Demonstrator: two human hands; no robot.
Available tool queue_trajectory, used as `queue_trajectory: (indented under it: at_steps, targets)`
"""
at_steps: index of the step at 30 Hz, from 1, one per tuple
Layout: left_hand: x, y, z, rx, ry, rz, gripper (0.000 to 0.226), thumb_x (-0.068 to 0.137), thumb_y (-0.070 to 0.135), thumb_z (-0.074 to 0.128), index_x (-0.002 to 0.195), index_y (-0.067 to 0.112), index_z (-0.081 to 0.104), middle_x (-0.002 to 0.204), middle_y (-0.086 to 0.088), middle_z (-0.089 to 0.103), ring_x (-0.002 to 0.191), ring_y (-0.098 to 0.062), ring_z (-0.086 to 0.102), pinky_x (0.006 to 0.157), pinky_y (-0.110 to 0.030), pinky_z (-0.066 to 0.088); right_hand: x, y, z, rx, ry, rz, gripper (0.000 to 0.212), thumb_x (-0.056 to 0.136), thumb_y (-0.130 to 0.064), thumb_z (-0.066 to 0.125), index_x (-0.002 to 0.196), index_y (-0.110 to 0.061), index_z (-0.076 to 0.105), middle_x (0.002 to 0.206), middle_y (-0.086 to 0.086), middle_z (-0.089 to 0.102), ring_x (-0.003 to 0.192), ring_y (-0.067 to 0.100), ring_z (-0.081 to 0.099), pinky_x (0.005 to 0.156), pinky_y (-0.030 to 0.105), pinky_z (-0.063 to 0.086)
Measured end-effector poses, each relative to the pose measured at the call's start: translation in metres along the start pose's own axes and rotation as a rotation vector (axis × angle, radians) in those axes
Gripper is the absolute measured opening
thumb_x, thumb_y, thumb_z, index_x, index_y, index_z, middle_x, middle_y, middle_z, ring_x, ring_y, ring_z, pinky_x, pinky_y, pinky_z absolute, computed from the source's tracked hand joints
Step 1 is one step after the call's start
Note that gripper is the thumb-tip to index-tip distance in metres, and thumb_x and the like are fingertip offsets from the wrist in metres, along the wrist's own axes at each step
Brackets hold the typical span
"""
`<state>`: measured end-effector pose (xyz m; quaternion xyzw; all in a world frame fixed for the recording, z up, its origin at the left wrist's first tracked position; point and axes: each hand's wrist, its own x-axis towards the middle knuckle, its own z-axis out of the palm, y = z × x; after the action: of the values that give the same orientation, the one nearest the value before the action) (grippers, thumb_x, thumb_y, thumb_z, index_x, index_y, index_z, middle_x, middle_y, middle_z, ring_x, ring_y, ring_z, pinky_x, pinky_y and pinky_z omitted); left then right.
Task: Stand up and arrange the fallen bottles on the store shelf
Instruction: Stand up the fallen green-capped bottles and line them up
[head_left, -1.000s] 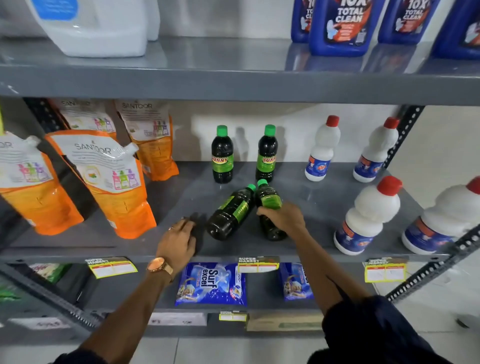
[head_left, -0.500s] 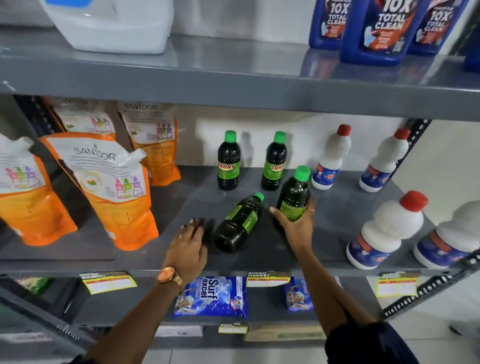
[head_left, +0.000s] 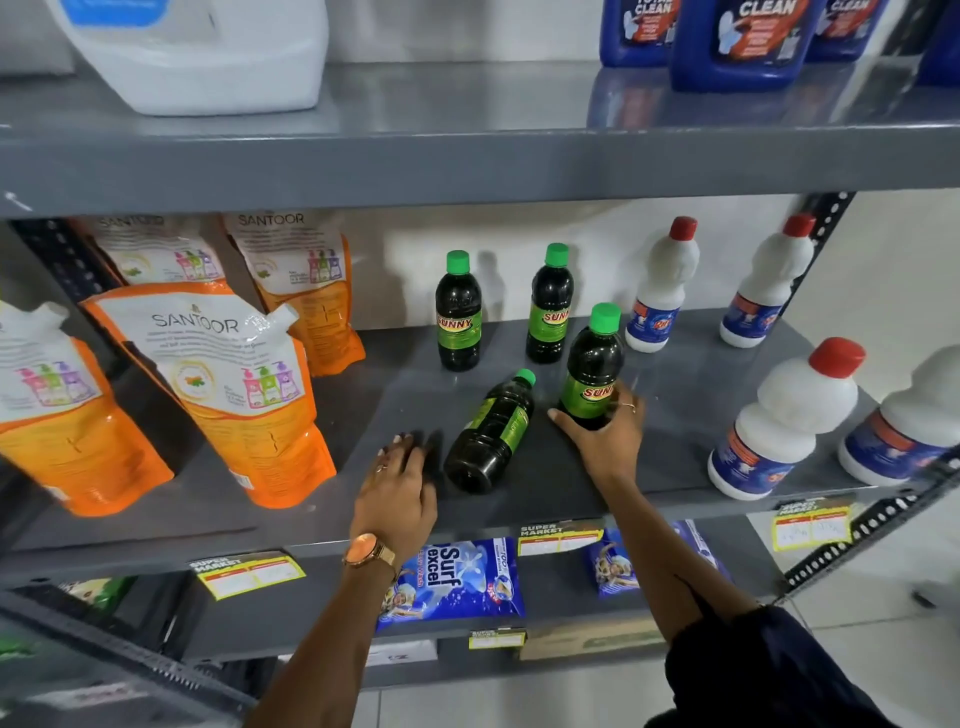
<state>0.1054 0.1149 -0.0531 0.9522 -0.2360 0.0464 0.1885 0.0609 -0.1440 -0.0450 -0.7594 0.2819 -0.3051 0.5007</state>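
On the grey middle shelf (head_left: 675, 405) two dark bottles with green caps stand upright at the back, one on the left (head_left: 458, 312) and one on the right (head_left: 549, 304). In front of them a third dark bottle (head_left: 592, 364) stands upright, and my right hand (head_left: 605, 431) is wrapped around its lower part. A fourth dark bottle (head_left: 491, 434) lies on its side, cap pointing back and right, between my hands. My left hand (head_left: 397, 488) rests flat on the shelf just left of the fallen bottle, fingers spread, holding nothing.
Orange Santoor refill pouches (head_left: 228, 384) stand at the left. White bottles with red caps (head_left: 784, 421) fill the right side. Above is a shelf with a white jug (head_left: 208, 52) and blue jugs (head_left: 748, 41). Blue Surf packets (head_left: 452, 582) lie on the shelf below.
My right hand lifted one fallen bottle from lying to standing upright and still holds it. My left hand stayed beside the other fallen bottle.
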Motion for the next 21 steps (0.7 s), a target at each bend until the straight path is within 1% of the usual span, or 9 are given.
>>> queue_trajectory:
  at_steps: [2, 5, 6, 9, 11, 13, 16, 19, 21]
  targets:
    - [0.0, -0.001, 0.001, -0.002, 0.004, 0.001, 0.042, 0.084, 0.017, 0.052, 0.125, 0.007, 0.048, 0.138, -0.019, 0.047, 0.122, -0.04, 0.045, 0.095, -0.051, 0.045, -0.001, 0.0, 0.0, -0.012, -0.026, -0.017, 0.085, 0.062, -0.034, 0.087, 0.133, -0.017, 0.044, 0.133, 0.005, 0.047, 0.114, 0.013, 0.049, 0.103, 0.033, 0.041]
    - [0.0, -0.003, 0.002, 0.004, 0.01, 0.008, 0.041, 0.084, 0.017, 0.051, 0.124, 0.007, 0.048, 0.137, -0.019, 0.047, 0.122, -0.039, 0.045, 0.095, -0.051, 0.045, -0.001, 0.004, -0.002, 0.0, -0.052, -0.03, 0.078, 0.07, -0.018, 0.082, 0.138, -0.013, 0.045, 0.129, 0.007, 0.059, 0.115, 0.017, 0.056, 0.099, 0.029, 0.043]
    - [0.001, -0.003, 0.002, 0.007, 0.011, 0.009, 0.041, 0.085, 0.017, 0.05, 0.124, 0.007, 0.048, 0.137, -0.019, 0.048, 0.122, -0.039, 0.045, 0.095, -0.051, 0.045, -0.001, 0.004, -0.001, -0.004, -0.045, -0.031, 0.078, 0.07, -0.018, 0.083, 0.138, -0.014, 0.045, 0.128, 0.006, 0.061, 0.116, 0.018, 0.057, 0.099, 0.028, 0.043]
    - [0.001, -0.002, 0.002, 0.012, 0.013, 0.002, 0.04, 0.085, 0.018, 0.05, 0.124, 0.007, 0.048, 0.136, -0.018, 0.048, 0.121, -0.038, 0.045, 0.093, -0.05, 0.046, 0.001, 0.002, 0.0, -0.02, -0.031, -0.018, 0.082, 0.062, -0.032, 0.087, 0.133, -0.019, 0.048, 0.129, 0.006, 0.058, 0.117, 0.02, 0.056, 0.101, 0.038, 0.046]
    - [0.0, -0.001, 0.002, 0.013, 0.015, -0.003, 0.041, 0.086, 0.018, 0.05, 0.125, 0.008, 0.047, 0.137, -0.018, 0.048, 0.121, -0.037, 0.045, 0.093, -0.049, 0.046, 0.0, 0.0, 0.0, -0.039, -0.043, -0.016, 0.088, 0.058, -0.038, 0.088, 0.133, -0.02, 0.046, 0.132, 0.005, 0.055, 0.119, 0.019, 0.054, 0.103, 0.039, 0.045]
    - [0.0, 0.0, 0.002, 0.01, 0.016, -0.004, 0.042, 0.086, 0.018, 0.051, 0.126, 0.007, 0.047, 0.137, -0.018, 0.047, 0.122, -0.038, 0.045, 0.094, -0.05, 0.045, 0.0, 0.0, 0.0, -0.049, -0.057, -0.034, 0.083, 0.059, -0.033, 0.088, 0.131, -0.017, 0.048, 0.129, 0.005, 0.057, 0.115, 0.016, 0.054, 0.098, 0.031, 0.043]
    - [-0.001, 0.001, 0.001, 0.008, 0.012, -0.008, 0.044, 0.086, 0.018, 0.052, 0.128, 0.007, 0.046, 0.139, -0.018, 0.045, 0.124, -0.038, 0.043, 0.095, -0.05, 0.043, -0.001, -0.001, -0.003, -0.07, -0.046, -0.037, 0.063, 0.064, -0.022, 0.087, 0.12, -0.012, 0.057, 0.118, 0.008, 0.065, 0.109, 0.02, 0.06, 0.088, 0.024, 0.041]
    - [-0.001, 0.002, 0.001, 0.006, 0.018, -0.008, 0.043, 0.086, 0.018, 0.052, 0.127, 0.007, 0.047, 0.138, -0.018, 0.046, 0.123, -0.038, 0.044, 0.095, -0.05, 0.043, -0.006, -0.001, -0.008, -0.084, -0.053, -0.014, 0.061, 0.063, -0.024, 0.087, 0.117, -0.014, 0.06, 0.115, 0.007, 0.068, 0.107, 0.022, 0.062, 0.088, 0.026, 0.045]
    - [0.0, 0.001, 0.001, 0.008, 0.022, -0.009, 0.042, 0.085, 0.017, 0.052, 0.126, 0.007, 0.047, 0.137, -0.019, 0.047, 0.121, -0.038, 0.045, 0.094, -0.051, 0.044, -0.017, 0.002, -0.015, -0.109, -0.047, -0.033, 0.06, 0.061, -0.028, 0.087, 0.114, -0.016, 0.061, 0.111, 0.005, 0.069, 0.104, 0.021, 0.063, 0.09, 0.031, 0.049]
